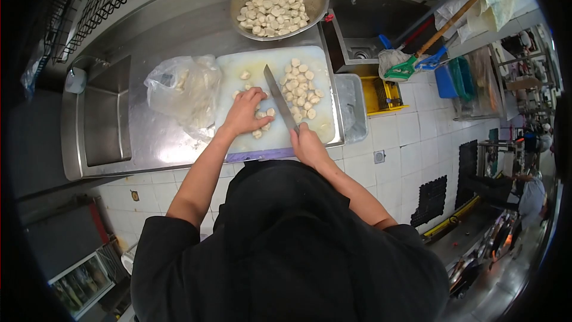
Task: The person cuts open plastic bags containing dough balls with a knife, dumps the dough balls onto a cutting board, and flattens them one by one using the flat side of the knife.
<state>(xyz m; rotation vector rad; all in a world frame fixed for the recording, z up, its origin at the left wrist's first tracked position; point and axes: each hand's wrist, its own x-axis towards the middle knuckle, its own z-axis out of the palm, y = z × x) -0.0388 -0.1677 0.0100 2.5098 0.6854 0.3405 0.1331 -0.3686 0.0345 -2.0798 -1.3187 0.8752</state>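
My right hand (pixel 308 145) is closed around the handle of a long kitchen knife (pixel 280 96), whose blade points up and left across the white cutting board (pixel 250 62). My left hand (pixel 244 114) rests on the board, thumb and fingers apart, touching or beside a few small pale round pieces (pixel 258 133). To the right of the blade lies a loose pile of similar pale round pieces (pixel 301 88); I cannot tell what food they are. A clear plastic bag (pixel 185 92), with pale contents showing through, sits left of the board.
A metal colander (pixel 241 3) full of pale round pieces stands behind the board. Sinks (pixel 107 119) lie at the left and back right. A clear plastic tub (pixel 351 107) and yellow crate (pixel 381 95) are at the right. Another person (pixel 530 197) stands far right.
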